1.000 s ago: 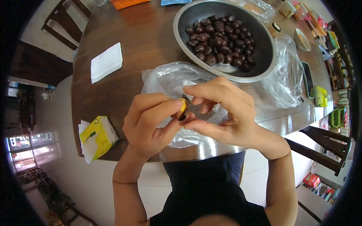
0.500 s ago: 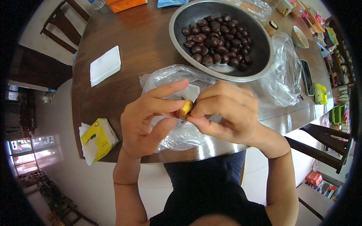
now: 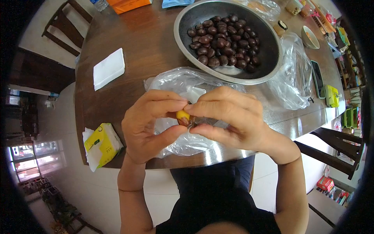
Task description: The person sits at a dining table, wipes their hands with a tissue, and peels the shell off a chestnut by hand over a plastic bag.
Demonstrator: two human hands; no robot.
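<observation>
Between my hands is a partly peeled chestnut, its yellow flesh bare on top and brown skin still on the lower part. My left hand pinches it between thumb and fingertips from the left. From the other side, my right hand has its index finger against the top of the nut and its thumb low beside the shell. Below both hands a clear plastic bag lies on the table. Beyond them, a large metal basin contains many dark brown chestnuts.
A folded white tissue stack and a yellow tissue pack lie to the left. On the right are another plastic bag, a phone, a bowl and a small green-yellow packet. The wooden table's near edge is close to my body.
My left fingers have closed in on the chestnut, and the nut has shifted slightly left and turned. My right fingers have spread around its right side, index finger now on top.
</observation>
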